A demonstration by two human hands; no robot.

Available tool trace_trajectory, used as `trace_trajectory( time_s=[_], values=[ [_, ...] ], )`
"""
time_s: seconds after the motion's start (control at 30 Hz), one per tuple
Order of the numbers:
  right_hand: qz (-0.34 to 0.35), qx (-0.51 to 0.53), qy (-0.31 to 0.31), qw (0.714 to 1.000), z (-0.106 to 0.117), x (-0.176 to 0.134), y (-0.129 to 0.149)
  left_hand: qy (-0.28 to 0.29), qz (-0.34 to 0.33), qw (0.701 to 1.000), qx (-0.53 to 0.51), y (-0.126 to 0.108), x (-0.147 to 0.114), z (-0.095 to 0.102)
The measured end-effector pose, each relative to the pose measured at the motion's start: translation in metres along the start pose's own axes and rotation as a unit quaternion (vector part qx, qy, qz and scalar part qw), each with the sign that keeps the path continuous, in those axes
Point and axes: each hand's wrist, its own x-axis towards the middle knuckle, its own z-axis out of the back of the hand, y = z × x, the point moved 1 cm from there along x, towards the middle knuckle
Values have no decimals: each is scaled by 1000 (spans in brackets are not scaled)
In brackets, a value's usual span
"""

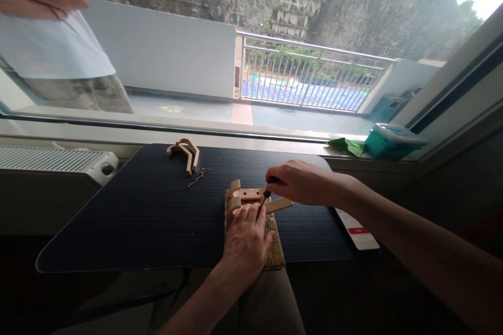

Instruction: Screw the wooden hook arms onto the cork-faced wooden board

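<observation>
My right hand (293,183) is closed around the black handle of a screwdriver (271,182). The tool slants down to the left, its tip at the fingers of my left hand (247,238). That hand presses a curved wooden hook (234,204) against a worn wooden board (275,251), fingers together and thumb apart. Behind it, a second hook (249,193) with dark holes in its flat arm lies on the same board. A flat wooden strip (280,205) juts out to the right beneath my right hand. The contact at the screwdriver's tip is hidden by my fingers.
On the dark table (129,225), two more bent wooden hooks (190,154) lie near several screws (200,175). A white and red box (359,230) is at the right edge. The sill holds a teal container (387,144) and green cloth (346,145). A person (55,47) stands outside the window.
</observation>
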Motion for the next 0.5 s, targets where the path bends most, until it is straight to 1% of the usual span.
trace_trajectory(
  time_s=[0.1,0.2,0.27,0.5],
  values=[
    [-2,-29,-17,999,1,1,-1,14,1,1000,1,0,0,2],
    [33,-9,-28,999,1,0,-5,20,1,1000,-1,-1,0,3],
    [41,-1,-27,999,0,0,-8,17,2,1000,-1,-1,-1,2],
    [9,-16,-23,1000,3,-2,-5,20,3,1000,3,-1,0,1]
  ],
)
